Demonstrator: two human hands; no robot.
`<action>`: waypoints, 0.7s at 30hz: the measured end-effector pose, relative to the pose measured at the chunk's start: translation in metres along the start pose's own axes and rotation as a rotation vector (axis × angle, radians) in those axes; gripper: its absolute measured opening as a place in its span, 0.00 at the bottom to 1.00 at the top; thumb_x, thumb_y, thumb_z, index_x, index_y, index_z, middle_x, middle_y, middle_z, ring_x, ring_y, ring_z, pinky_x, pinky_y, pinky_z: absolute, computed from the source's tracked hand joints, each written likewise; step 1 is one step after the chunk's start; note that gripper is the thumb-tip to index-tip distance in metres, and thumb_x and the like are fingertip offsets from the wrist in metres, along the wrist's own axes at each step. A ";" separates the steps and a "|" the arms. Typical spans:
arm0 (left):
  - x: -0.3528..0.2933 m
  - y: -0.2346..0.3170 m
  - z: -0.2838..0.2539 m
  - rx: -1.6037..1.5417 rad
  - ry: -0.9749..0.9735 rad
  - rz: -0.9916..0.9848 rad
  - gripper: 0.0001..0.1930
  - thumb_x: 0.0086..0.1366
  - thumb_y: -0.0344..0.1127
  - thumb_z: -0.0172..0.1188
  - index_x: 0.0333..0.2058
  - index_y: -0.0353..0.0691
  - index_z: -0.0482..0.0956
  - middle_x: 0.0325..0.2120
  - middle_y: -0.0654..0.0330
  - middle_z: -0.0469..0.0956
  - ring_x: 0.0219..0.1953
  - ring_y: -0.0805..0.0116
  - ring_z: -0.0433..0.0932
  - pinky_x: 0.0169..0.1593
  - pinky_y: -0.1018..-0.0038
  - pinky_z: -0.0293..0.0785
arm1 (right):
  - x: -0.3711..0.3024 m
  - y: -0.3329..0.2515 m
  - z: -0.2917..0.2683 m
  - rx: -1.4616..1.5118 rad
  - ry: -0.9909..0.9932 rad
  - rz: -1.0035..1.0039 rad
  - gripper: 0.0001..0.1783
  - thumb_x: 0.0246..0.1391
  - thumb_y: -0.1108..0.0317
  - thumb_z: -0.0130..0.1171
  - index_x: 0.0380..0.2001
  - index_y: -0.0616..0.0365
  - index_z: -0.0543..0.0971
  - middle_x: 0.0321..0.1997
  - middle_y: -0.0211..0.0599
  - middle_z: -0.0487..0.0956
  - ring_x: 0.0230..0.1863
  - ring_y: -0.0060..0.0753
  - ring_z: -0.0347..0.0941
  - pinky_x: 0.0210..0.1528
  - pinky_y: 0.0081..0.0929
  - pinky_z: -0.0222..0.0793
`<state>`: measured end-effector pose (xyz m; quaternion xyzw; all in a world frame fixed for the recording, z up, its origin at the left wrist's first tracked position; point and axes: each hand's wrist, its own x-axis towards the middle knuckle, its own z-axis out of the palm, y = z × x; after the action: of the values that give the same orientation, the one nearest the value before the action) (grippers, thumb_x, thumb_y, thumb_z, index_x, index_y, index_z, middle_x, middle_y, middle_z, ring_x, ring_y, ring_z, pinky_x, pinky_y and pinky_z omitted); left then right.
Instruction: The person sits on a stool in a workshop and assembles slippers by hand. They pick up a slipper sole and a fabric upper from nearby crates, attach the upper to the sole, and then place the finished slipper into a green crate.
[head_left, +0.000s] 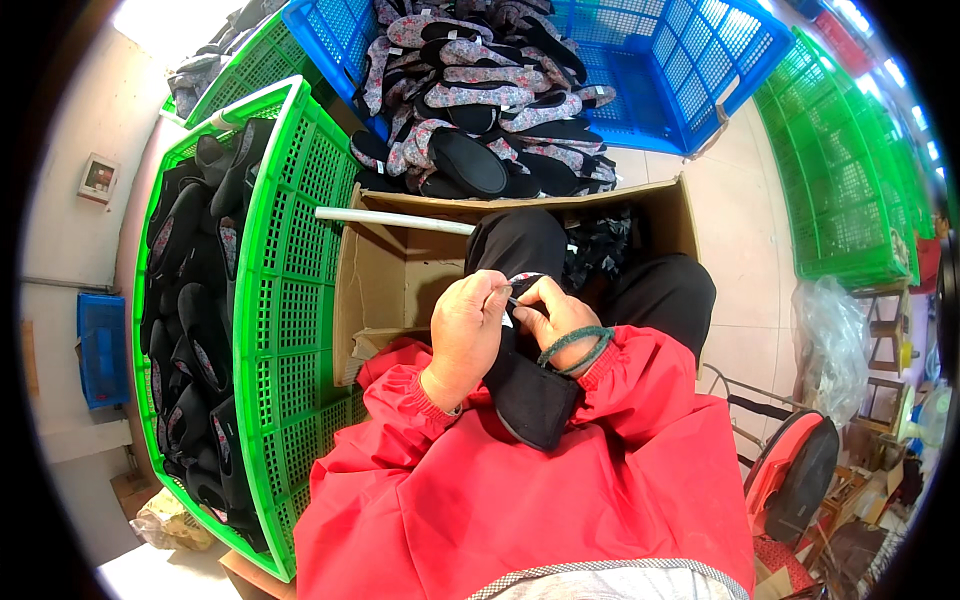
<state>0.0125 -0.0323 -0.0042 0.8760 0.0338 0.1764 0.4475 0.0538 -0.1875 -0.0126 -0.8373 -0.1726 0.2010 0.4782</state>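
Observation:
A black slipper with a bit of floral trim at its far end lies lengthwise over my lap, between my forearms. Pinched at its upper part, my left hand has thumb and fingers closed together. Close against it, my right hand is also closed on the slipper, thumb and forefinger meeting near the left fingertips. A small white tag shows below the fingers. The fine detail between the fingertips is too small to make out. A dark green band circles my right wrist.
An open cardboard box with dark pieces inside stands around my knees, a white tube across its corner. Beyond it, floral and black slippers heap by a blue crate. A green crate of slippers stands left; green crates stand right.

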 end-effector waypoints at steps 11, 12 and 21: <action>0.011 -0.013 -0.010 -0.225 -0.047 -0.251 0.02 0.67 0.28 0.58 0.35 0.36 0.77 0.23 0.67 0.75 0.25 0.83 0.72 0.30 0.84 0.69 | -0.023 0.040 0.019 0.564 -0.098 -0.218 0.12 0.62 0.63 0.59 0.40 0.59 0.73 0.32 0.34 0.81 0.36 0.27 0.79 0.41 0.25 0.73; 0.015 -0.016 -0.010 -0.240 -0.028 -0.222 0.02 0.67 0.28 0.59 0.36 0.36 0.77 0.24 0.66 0.75 0.25 0.83 0.72 0.30 0.83 0.69 | -0.025 0.042 0.019 0.547 -0.121 -0.205 0.14 0.62 0.61 0.60 0.41 0.59 0.73 0.33 0.35 0.81 0.37 0.28 0.80 0.42 0.25 0.73; 0.048 0.004 -0.010 -0.062 -0.356 0.043 0.03 0.57 0.26 0.65 0.31 0.36 0.81 0.24 0.61 0.75 0.26 0.71 0.75 0.31 0.76 0.70 | -0.025 0.040 0.021 0.447 -0.079 -0.301 0.13 0.60 0.62 0.60 0.42 0.58 0.74 0.36 0.35 0.80 0.38 0.31 0.79 0.43 0.26 0.72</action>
<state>0.0540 -0.0163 0.0176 0.8797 -0.0703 0.0291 0.4695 0.0251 -0.2034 -0.0530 -0.6675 -0.2650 0.1931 0.6685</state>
